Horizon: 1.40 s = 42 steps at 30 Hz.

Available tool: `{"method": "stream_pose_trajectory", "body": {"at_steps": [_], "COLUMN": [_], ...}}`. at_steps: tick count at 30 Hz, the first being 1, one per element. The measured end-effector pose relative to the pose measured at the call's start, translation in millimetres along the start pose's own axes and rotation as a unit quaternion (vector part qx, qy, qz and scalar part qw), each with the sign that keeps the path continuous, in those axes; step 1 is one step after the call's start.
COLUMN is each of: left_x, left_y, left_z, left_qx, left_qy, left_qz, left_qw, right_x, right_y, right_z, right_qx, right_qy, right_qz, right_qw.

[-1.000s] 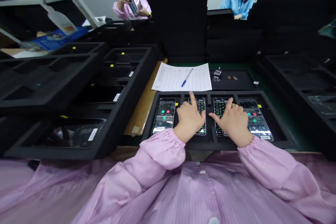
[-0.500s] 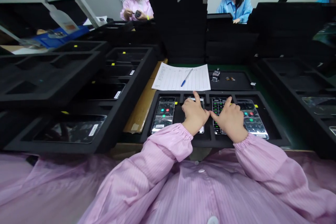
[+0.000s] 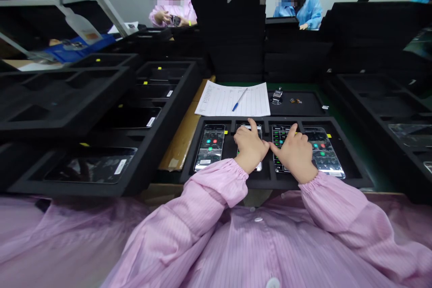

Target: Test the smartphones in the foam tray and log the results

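Observation:
A black foam tray holds several smartphones in a row before me. My left hand lies over a smartphone left of the middle, index finger stretched to its upper part and thumb out to the side. Over the neighbouring smartphone, whose screen shows a grid with green text, rests my right hand, index finger extended too. The thumbs nearly meet between them; neither hand grasps anything. At the tray's ends lie a left smartphone and a right smartphone, both with coloured round icons.
Beyond the tray lie a printed sheet, a blue pen and a metal tally counter. A foam tray with more phones stands left, another right. Tall black stacks rise behind. Two people work across the bench.
My hands stay nearly where they were, over the same two phones. Across the bench, the person in blue has leaned slightly left, and the person in pink has shifted their hands.

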State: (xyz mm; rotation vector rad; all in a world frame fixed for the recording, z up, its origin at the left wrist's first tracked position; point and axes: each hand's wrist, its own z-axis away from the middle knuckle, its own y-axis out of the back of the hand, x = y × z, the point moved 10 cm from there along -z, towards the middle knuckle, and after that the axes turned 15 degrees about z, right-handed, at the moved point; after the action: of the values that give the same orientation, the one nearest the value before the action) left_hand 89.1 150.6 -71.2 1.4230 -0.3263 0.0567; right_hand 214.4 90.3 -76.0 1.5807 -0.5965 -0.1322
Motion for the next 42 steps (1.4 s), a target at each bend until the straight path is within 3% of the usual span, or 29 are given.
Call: {"method": "stream_pose_trajectory", "body": {"at_steps": [8, 13, 15, 18, 20, 25, 29, 31, 36, 42], "left_x": [2.0, -9.4, -23.5, -53.6, -72.3, -88.4, -79.3, -77.2, -76.6, -75.8], "left_y": [-1.7, 15.4, 28.0, 43.2, 47.0, 31.9, 14.9, 12.6, 11.2, 10.6], "left_z": [0.0, 10.2, 18.8, 32.7, 40.7, 55.1, 61.7, 63.8, 66.2, 67.3], "left_qx": [0.003, 0.004, 0.007, 0.019, 0.037, 0.067, 0.047, 0.046, 0.039, 0.039], "left_qy": [0.001, -0.028, -0.049, -0.067, -0.078, -0.114, -0.147, -0.155, -0.165, -0.17], "left_qz": [0.004, 0.04, 0.093, 0.212, 0.275, 0.305, 0.309, 0.313, 0.309, 0.308], "left_qw": [1.0, 0.999, 0.994, 0.975, 0.958, 0.943, 0.939, 0.936, 0.936, 0.935], "right_x": [0.3, 5.2, -7.3, -39.1, -49.1, -45.1, -59.2, -60.0, -39.1, -49.0], "right_y": [2.7, 21.7, 35.8, 48.8, 48.3, 40.9, 42.3, 44.4, 39.5, 32.5], "right_z": [0.5, 15.4, 30.7, 63.3, 76.2, 72.2, 76.9, 79.4, 71.1, 66.0], "right_qx": [0.003, 0.044, 0.099, 0.162, 0.175, 0.177, 0.167, 0.168, 0.173, 0.149], "right_qy": [0.001, 0.014, 0.084, 0.242, 0.278, 0.204, 0.263, 0.276, 0.18, 0.186], "right_qz": [0.005, -0.013, -0.058, -0.119, -0.139, -0.157, -0.174, -0.195, -0.192, -0.163], "right_qw": [1.0, 0.999, 0.99, 0.949, 0.934, 0.95, 0.934, 0.926, 0.949, 0.957]}}
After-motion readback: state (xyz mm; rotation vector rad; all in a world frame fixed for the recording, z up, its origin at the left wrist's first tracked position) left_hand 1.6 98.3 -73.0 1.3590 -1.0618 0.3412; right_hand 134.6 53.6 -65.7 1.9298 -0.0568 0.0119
